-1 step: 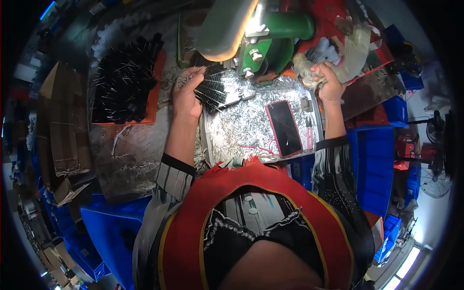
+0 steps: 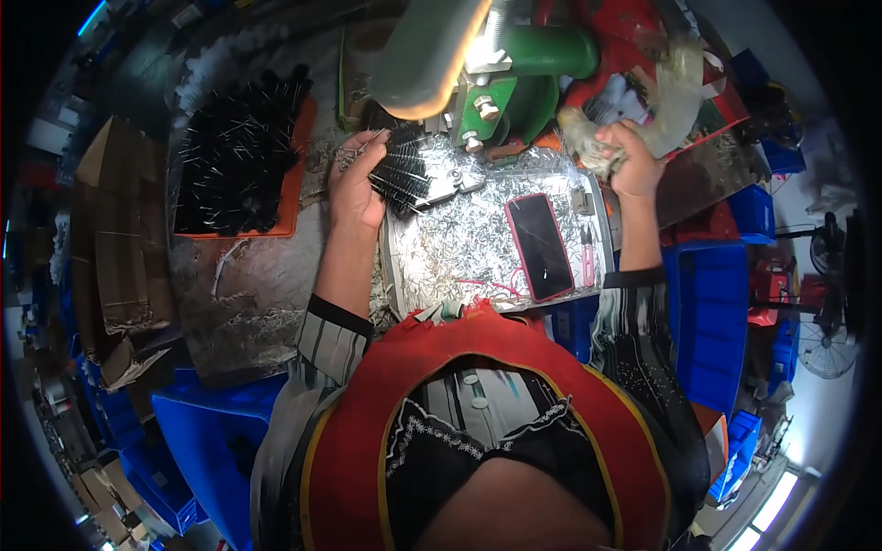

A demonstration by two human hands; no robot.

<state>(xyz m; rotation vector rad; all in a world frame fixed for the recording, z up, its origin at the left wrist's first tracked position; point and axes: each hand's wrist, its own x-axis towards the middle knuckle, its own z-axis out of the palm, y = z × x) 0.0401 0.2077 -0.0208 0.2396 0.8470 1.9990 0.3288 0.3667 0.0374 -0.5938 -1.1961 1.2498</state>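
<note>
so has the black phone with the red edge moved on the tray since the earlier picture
No. The black phone with the red edge lies flat in the same spot on the silver metal tray, just as far below the green machine part.

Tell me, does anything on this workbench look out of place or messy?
A smartphone lies screen-up on the metal tray, right among a thick litter of silvery metal shavings. That seems an odd spot for it. Shavings also spill past the tray onto the bench beside the left hand.
</note>
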